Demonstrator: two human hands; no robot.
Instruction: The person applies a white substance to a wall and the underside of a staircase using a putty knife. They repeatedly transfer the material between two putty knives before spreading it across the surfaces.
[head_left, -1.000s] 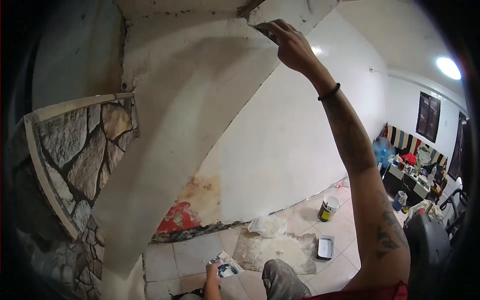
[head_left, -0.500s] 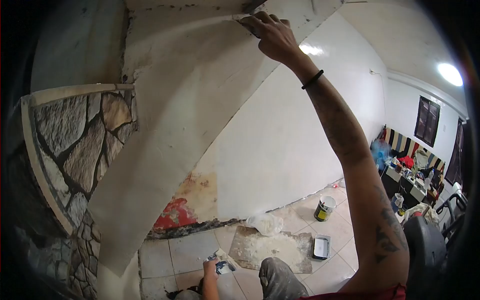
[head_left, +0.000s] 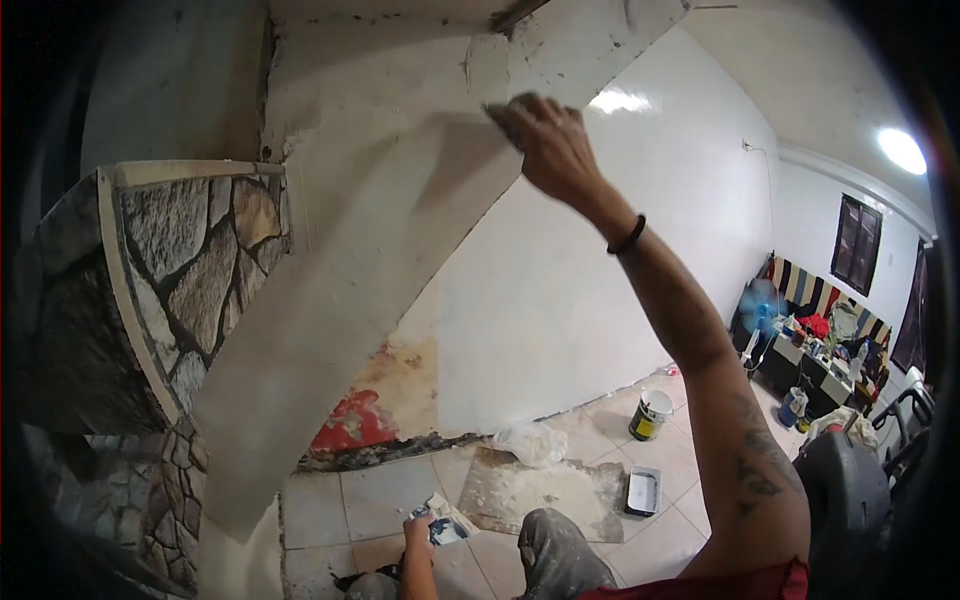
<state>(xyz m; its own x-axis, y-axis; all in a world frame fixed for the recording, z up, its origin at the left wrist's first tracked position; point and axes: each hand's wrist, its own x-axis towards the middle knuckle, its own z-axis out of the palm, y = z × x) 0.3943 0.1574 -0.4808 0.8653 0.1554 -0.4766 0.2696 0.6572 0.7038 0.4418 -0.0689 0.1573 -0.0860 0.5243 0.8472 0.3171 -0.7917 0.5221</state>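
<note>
My right hand [head_left: 555, 145], with a black band on its wrist, is raised at the upper middle. Its fingers are wrapped round a small dark scraper [head_left: 505, 127], whose edge is at the plastered sloping surface [head_left: 400, 200]. Low in the view, my left hand [head_left: 420, 533] grips a wide putty knife [head_left: 452, 524] with whitish paste on its blade. Beyond my knee, a stained board [head_left: 490, 492] spread with pale powder or paste lies on the tiles.
A white bucket [head_left: 651, 414] and a black-rimmed tray [head_left: 644, 491] stand on the floor beside a plastic bag [head_left: 530, 443]. Stone cladding [head_left: 195, 260] is at left. A dark chair [head_left: 848, 490] and a cluttered table [head_left: 815, 370] are at right.
My right hand has moved down along the sloping surface with the scraper. My left hand stays low with the putty knife. The view has shifted slightly.
</note>
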